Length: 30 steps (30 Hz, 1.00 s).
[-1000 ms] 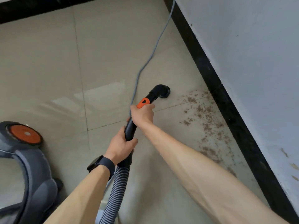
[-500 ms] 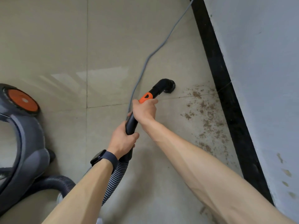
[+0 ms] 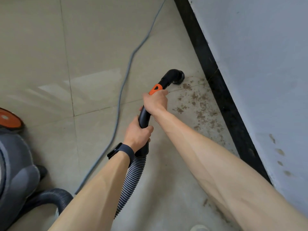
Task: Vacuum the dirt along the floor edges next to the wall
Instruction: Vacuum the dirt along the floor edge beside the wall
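Note:
A black vacuum wand with an orange collar ends in a round nozzle [image 3: 177, 77] that sits on the beige floor at the far end of a brown dirt patch [image 3: 201, 105]. The dirt is scattered along the black baseboard [image 3: 221, 90] below the pale wall. My right hand [image 3: 155, 102] grips the wand just behind the orange collar. My left hand [image 3: 137, 135], with a dark watch on its wrist, grips the wand lower down, where the ribbed hose [image 3: 131, 179] joins it.
The grey vacuum body [image 3: 15, 165] with an orange wheel cap stands at the left edge. Its grey power cord [image 3: 123, 84] runs across the tiles from top centre down to behind my left arm. More dirt lies near the baseboard at the bottom right.
The nozzle has moved slightly toward the baseboard, reaching the far edge of the dirt. The view has shifted, so the vacuum body sits further left. Both hands keep their grip.

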### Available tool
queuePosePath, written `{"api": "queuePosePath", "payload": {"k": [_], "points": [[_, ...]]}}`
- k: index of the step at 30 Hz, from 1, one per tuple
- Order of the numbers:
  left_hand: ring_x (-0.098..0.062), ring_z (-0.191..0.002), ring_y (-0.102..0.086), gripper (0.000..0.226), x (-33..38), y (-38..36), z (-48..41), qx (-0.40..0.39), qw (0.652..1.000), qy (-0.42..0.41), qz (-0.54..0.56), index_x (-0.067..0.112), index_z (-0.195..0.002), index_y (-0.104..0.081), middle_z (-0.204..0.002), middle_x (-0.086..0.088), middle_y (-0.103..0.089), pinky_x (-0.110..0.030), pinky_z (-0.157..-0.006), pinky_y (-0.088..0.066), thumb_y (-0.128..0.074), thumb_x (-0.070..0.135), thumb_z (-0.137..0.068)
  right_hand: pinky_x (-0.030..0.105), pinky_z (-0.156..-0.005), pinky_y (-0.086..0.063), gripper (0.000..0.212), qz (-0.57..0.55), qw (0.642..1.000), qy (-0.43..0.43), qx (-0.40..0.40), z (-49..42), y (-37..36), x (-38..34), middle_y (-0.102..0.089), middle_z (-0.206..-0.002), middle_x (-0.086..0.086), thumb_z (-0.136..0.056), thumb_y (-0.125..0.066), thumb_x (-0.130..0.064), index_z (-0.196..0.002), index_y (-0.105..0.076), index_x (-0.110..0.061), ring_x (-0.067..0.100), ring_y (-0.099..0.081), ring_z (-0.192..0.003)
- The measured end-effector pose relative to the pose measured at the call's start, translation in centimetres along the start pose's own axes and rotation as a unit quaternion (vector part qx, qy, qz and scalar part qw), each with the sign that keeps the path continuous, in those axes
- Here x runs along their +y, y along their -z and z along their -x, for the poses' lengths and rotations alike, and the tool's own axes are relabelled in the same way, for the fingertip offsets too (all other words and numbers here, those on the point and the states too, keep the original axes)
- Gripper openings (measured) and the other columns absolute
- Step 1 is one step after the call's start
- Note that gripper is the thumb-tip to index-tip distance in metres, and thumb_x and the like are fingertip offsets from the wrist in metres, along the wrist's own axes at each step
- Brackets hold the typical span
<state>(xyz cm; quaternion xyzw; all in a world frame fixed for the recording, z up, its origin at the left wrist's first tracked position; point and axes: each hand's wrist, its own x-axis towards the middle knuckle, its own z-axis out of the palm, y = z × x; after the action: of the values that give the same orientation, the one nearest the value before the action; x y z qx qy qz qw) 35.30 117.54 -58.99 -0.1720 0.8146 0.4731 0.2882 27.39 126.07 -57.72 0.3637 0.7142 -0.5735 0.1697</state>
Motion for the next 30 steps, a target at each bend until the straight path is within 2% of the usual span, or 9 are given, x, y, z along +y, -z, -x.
{"api": "queuePosePath", "payload": {"k": [2,6,14,20,23,30], "points": [[-0.026,-0.057,-0.064,0.03,0.6,-0.9,-0.4,-0.005,1.0,0.0,-0.002,0.015,-0.113,-0.05,-0.081,-0.013,-0.065,-0.042,-0.063,-0.059,-0.061,0.011,-0.086,0.05,-0.077,-0.064,0.035,0.005,1.0,0.0,0.008,-0.5,1.0,-0.1,-0.062,-0.088,0.009,-0.093,-0.055,-0.02,-0.115,-0.029,-0.013,0.037,-0.075,-0.077],[-0.025,-0.055,-0.063,0.031,1.7,-2.4,-1.0,-0.01,1.0,-0.01,-0.001,0.014,-0.115,-0.051,-0.077,-0.011,-0.064,-0.045,-0.063,-0.059,-0.06,0.01,-0.086,0.047,-0.074,-0.065,0.03,-0.012,1.0,-0.004,0.003,-1.5,3.0,-0.2,-0.057,-0.077,0.005,-0.098,-0.053,-0.016,-0.115,-0.028,-0.011,0.034,-0.076,-0.07],[-0.026,-0.053,-0.061,0.03,3.7,-3.7,-1.9,-0.023,1.0,-0.017,-0.001,0.016,-0.114,-0.05,-0.074,-0.011,-0.062,-0.04,-0.06,-0.058,-0.059,0.008,-0.086,0.052,-0.074,-0.064,0.033,-0.024,1.0,0.001,0.016,-2.9,4.9,-1.1,-0.053,-0.088,0.008,-0.097,-0.055,-0.016,-0.115,-0.028,-0.011,0.035,-0.075,-0.068],[-0.026,-0.055,-0.06,0.027,4.3,-4.9,-2.3,-0.037,0.999,-0.012,0.004,0.015,-0.111,-0.048,-0.074,-0.012,-0.061,-0.039,-0.06,-0.057,-0.058,0.007,-0.087,0.05,-0.07,-0.065,0.036,-0.03,0.999,-0.004,0.017,-3.9,6.1,-0.8,-0.053,-0.089,0.007,-0.099,-0.056,-0.016,-0.122,-0.028,-0.011,0.032,-0.072,-0.064],[-0.026,-0.053,-0.06,0.027,4.5,-5.4,-2.7,-0.046,0.999,-0.008,0.008,0.015,-0.11,-0.049,-0.073,-0.011,-0.061,-0.04,-0.06,-0.057,-0.059,0.008,-0.086,0.048,-0.071,-0.065,0.035,-0.024,0.999,-0.003,0.031,-4.2,6.5,-0.6,-0.054,-0.083,0.006,-0.101,-0.053,-0.016,-0.124,-0.028,-0.009,0.03,-0.071,-0.063],[-0.022,-0.05,-0.057,0.028,3.7,-6.0,-2.8,-0.081,0.996,-0.005,0.032,0.009,-0.114,-0.051,-0.071,-0.011,-0.058,-0.045,-0.063,-0.059,-0.06,0.005,-0.088,0.049,-0.072,-0.065,0.032,0.008,0.997,0.008,0.072,-4.3,6.5,0.6,-0.053,-0.077,0.005,-0.101,-0.052,-0.018,-0.114,-0.023,-0.011,0.032,-0.074,-0.067]]}}
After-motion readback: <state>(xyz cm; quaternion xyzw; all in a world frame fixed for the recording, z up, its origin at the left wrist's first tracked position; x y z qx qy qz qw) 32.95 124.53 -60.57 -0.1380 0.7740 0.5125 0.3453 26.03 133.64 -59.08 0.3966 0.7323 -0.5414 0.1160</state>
